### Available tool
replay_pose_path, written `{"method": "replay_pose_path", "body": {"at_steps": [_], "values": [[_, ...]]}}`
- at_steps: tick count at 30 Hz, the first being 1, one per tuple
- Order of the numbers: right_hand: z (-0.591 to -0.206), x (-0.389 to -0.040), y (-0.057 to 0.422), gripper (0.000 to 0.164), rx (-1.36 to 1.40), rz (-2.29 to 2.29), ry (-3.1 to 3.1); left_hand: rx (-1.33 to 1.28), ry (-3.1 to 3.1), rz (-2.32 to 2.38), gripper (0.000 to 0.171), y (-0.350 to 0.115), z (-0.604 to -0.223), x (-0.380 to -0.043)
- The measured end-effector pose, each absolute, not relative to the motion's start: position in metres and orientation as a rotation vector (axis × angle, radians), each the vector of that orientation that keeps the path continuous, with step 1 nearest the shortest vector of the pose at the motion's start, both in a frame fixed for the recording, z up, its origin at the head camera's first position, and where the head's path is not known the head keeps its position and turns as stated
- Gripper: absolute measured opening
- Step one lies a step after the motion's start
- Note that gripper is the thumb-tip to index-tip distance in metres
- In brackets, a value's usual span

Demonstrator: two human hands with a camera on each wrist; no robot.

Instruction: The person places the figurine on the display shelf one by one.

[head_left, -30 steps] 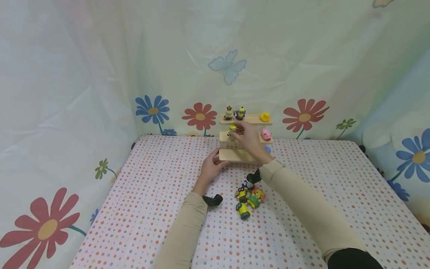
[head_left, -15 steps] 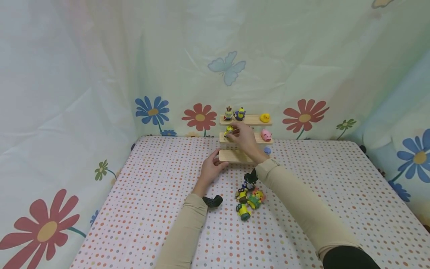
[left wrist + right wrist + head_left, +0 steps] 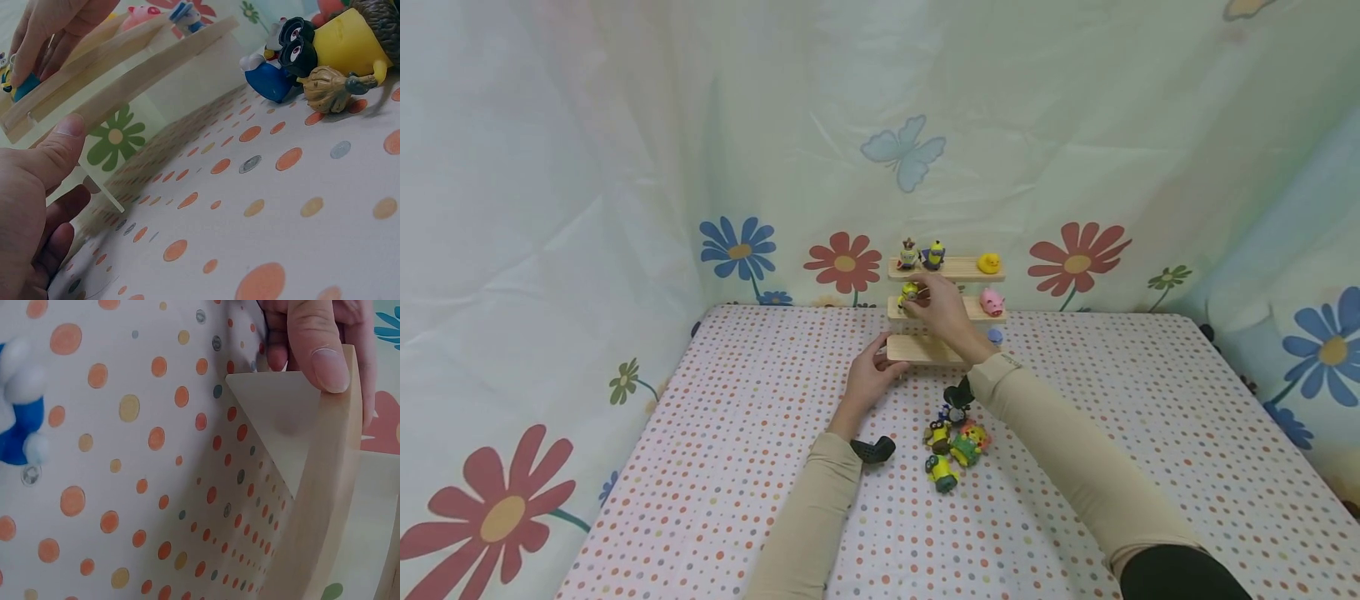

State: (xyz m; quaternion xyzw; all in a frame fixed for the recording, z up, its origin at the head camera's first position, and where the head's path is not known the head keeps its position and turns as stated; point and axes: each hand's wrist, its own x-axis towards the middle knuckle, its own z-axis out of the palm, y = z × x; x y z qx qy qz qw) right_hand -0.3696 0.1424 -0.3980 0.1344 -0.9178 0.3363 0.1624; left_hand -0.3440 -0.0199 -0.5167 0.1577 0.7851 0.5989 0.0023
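Observation:
My right hand (image 3: 943,310) pinches a small yellow minion figure (image 3: 907,292) at the left end of the middle step of a three-tier wooden display shelf (image 3: 925,348). In the left wrist view the figure's blue lower part (image 3: 25,87) shows below the fingers; whether it touches the wood cannot be told. My left hand (image 3: 867,382) grips the left end of the lowest step, thumb (image 3: 69,128) on the front edge. On the top step stand a crowned figure (image 3: 909,254), a purple-clad minion (image 3: 934,255) and a yellow duck (image 3: 988,263).
A pink pig (image 3: 992,302) sits at the middle step's right end, a small blue-topped figure (image 3: 995,337) on the lowest. Several toys, including a goggled minion (image 3: 941,472) and a green-clad figure (image 3: 967,447), lie on the dotted cloth (image 3: 760,467) before the shelf.
My right hand has moved slightly left with the minion figure, towards the left end of the middle step. The left hand keeps its hold on the lowest step.

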Motion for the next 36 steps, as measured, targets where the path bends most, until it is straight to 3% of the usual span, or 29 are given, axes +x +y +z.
{"method": "replay_pose_path", "body": {"at_steps": [21,28,36], "values": [[-0.393,-0.329,0.174,0.05,0.239,0.915,-2.703,0.454,2.492,1.873,0.081,-0.017,-0.518,-0.34],[-0.4,-0.341,0.17,0.055,0.136,0.857,-2.727,0.459,2.466,1.869,0.081,-0.02,-0.52,-0.339],[-0.397,-0.358,0.159,0.042,0.105,0.745,-2.711,0.501,2.44,1.896,0.083,-0.022,-0.519,-0.343]]}}
